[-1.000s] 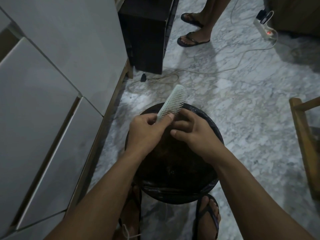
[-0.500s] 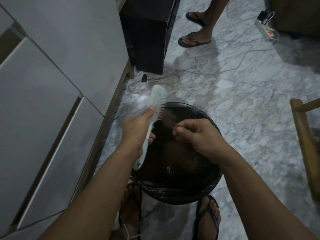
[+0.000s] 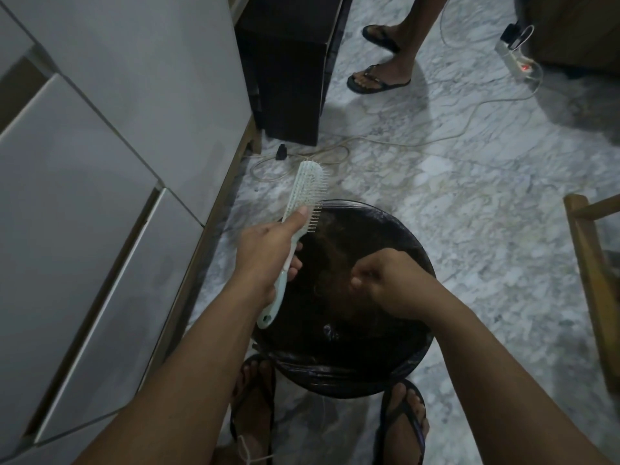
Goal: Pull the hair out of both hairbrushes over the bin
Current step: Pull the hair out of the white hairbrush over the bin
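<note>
1. I am watching the left grip (image 3: 265, 255) wrapping tight around the handle of the pale green hairbrush (image 3: 295, 226), thumb pressing along the neck just below the bristles.
2. The brush head is pointing up and away from that grip, bristles facing right, reaching past the far left rim of the bin (image 3: 352, 367); the handle end is sticking out below the grip, over the bin's left edge.
3. The right grip (image 3: 385, 280) is hovering to the right of the left one, over the middle of the black-lined bin, fingers pinching narrow; whether hair is sitting between them I cannot tell.
4. The two grips are staying apart, not touching.
5. The bin is standing on the marble floor (image 3: 469, 213), between my sandalled feet.
</note>
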The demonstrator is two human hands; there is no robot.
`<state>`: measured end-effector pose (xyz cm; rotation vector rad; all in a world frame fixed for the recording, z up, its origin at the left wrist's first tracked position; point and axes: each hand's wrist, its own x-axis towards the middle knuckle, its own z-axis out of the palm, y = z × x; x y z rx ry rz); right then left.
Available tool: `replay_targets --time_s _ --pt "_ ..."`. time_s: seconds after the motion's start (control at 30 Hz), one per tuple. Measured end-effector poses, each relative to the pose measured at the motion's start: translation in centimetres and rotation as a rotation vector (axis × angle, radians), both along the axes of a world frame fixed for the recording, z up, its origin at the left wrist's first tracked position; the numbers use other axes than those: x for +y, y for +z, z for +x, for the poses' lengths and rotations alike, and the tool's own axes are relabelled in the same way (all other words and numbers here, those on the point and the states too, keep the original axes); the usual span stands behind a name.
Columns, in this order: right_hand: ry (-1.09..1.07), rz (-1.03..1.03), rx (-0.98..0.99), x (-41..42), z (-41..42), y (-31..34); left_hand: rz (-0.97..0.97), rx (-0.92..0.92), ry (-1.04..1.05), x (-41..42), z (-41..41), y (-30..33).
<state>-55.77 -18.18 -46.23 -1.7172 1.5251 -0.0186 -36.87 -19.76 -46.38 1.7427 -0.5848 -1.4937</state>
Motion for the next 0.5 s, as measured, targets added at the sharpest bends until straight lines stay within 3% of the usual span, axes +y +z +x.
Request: replay_targets --time_s 0.13,0.27,0.37,0.5 --pt "0.066 0.008 0.174 0.2 -0.1 -0.1 0.0 -0.054 -0.039 0.1 -0.4 0.2" --pt "-0.065 -0.046 0.14 0.0 -0.4 -0.7 -0.022 -0.106 -0.078 0.0 -0.4 0.1" --pt "-0.189 -0.059 -0.064 -0.2 -0.1 -0.9 -0.032 -0.111 -0.168 0.1 -0.6 0.1" --pt "-0.473 0.063 -0.662 -0.4 1.1 -0.1 -0.069 -0.1 -0.272 0.4 -1.4 0.1"
